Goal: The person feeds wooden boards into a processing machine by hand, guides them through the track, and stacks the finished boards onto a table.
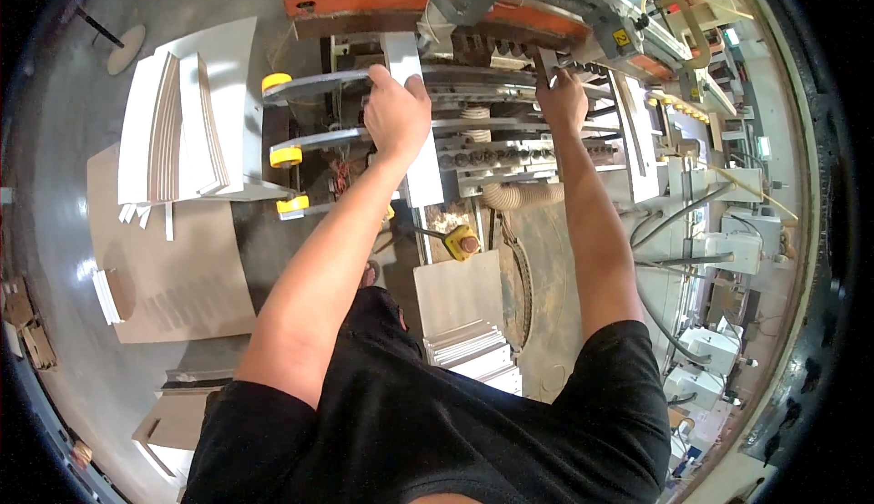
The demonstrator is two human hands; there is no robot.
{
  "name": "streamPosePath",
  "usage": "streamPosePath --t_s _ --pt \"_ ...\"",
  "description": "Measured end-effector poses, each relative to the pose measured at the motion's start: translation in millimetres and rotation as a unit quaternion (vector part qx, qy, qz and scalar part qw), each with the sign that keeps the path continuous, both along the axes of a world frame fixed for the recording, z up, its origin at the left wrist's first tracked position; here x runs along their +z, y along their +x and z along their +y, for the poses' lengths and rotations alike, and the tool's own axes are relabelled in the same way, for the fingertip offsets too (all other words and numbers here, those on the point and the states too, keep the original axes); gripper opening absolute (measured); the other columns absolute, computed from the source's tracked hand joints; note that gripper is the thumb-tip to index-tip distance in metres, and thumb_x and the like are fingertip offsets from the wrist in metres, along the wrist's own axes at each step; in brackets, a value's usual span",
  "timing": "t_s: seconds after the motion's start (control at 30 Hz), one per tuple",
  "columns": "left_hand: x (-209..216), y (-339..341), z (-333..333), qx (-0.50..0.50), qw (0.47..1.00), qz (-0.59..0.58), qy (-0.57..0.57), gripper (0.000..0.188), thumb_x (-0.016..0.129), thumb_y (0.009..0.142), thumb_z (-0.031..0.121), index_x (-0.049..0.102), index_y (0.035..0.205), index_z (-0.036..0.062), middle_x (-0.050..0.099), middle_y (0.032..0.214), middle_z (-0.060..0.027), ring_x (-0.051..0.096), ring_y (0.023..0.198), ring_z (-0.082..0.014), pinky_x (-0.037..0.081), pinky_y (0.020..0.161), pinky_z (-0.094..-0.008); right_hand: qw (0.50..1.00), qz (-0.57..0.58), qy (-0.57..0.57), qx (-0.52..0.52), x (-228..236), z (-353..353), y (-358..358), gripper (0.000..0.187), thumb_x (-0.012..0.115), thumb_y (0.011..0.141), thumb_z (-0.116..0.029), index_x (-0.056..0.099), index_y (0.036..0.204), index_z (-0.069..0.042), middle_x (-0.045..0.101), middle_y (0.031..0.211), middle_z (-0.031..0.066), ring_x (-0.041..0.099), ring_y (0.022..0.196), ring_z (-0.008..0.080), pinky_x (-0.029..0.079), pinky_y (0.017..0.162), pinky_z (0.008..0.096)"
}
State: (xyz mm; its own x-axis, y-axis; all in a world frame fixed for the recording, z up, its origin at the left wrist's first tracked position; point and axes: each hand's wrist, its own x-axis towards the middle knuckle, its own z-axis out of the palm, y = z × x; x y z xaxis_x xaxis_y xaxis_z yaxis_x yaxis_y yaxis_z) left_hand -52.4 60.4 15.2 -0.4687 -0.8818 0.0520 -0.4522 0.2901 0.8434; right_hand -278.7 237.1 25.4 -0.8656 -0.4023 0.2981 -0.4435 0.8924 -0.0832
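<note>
My left hand (398, 120) is closed on a long narrow white board (422, 172), which lies across the dark rails (492, 126) of a machine. The board's far end reaches the orange beam (355, 1), and its near end sticks out toward me. Farther right, my right hand (563, 103) is bent over the end of a narrow brownish strip (547, 60) just under the beam. Its fingers are curled, and what they grip is partly hidden by the hand. Both forearms stretch forward over the machine.
Yellow-wheeled arms (287, 156) jut out at left, beside stacked white panels (187, 131). A yellow control box (462, 242) hangs near the machine's front. White boards (473, 354) are stacked before me, near a ribbed hose (523, 196). Cardboard (182, 276) lies at left.
</note>
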Motion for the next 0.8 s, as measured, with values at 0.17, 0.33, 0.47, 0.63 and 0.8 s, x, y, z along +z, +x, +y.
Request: streamPosePath --t_s 0.17,0.33,0.47,0.63,0.8 --pt "-3.0 -1.7 -1.6 0.002 1.0 0.009 0.0 0.038 0.059 0.093 0.025 0.04 0.107 -0.0055 0.066 0.084 -0.0298 0.066 0.079 -0.0478 0.052 0.073 -0.0544 1.0 -0.006 -0.02 0.013 1.7 -3.6 3.7 0.04 0.062 0.087 -0.04 0.066 0.115 -0.011 0.064 0.107 0.0182 0.064 0.098 0.0411 0.051 0.084 0.0499" --pt "-4.8 -4.1 1.6 -0.003 0.999 0.028 0.013 0.035 0.058 0.093 0.024 0.041 0.109 -0.0032 0.065 0.084 -0.0289 0.065 0.079 -0.0479 0.05 0.073 -0.056 1.0 0.021 -0.006 0.005 1.3 -0.6 3.7 0.039 0.062 0.087 -0.036 0.065 0.116 -0.011 0.064 0.107 0.0182 0.063 0.099 0.0417 0.052 0.083 0.0523" --pt "-9.5 -3.2 -2.8 -0.008 0.999 0.033 0.012 0.036 0.056 0.094 0.023 0.041 0.112 -0.0038 0.065 0.084 -0.0288 0.065 0.075 -0.0477 0.05 0.07 -0.056 1.0 0.026 0.0 0.011 0.5 -7.3 4.6 0.04 0.06 0.089 -0.037 0.065 0.117 -0.01 0.064 0.108 0.0196 0.064 0.096 0.0422 0.053 0.08 0.0515" --pt "-3.2 -2.2 -1.6 -0.023 0.998 0.035 0.046 0.033 0.058 0.093 0.021 0.039 0.111 -0.0011 0.061 0.096 -0.0278 0.064 0.081 -0.048 0.051 0.072 -0.0551 0.999 0.032 0.016 0.005 0.2 -4.5 3.8 0.038 0.058 0.092 -0.038 0.065 0.117 -0.011 0.063 0.11 0.0179 0.064 0.098 0.0413 0.053 0.081 0.0509" --pt "-9.8 -3.0 -4.7 -0.001 0.998 0.056 0.024 0.043 0.057 0.094 0.023 0.039 0.121 -0.0049 0.063 0.095 -0.0301 0.066 0.077 -0.0461 0.053 0.068 -0.0538 1.0 0.006 -0.003 0.006 6.4 -13.9 9.4 0.037 0.059 0.091 -0.036 0.064 0.119 -0.011 0.062 0.115 0.0172 0.062 0.103 0.0418 0.052 0.083 0.0519"
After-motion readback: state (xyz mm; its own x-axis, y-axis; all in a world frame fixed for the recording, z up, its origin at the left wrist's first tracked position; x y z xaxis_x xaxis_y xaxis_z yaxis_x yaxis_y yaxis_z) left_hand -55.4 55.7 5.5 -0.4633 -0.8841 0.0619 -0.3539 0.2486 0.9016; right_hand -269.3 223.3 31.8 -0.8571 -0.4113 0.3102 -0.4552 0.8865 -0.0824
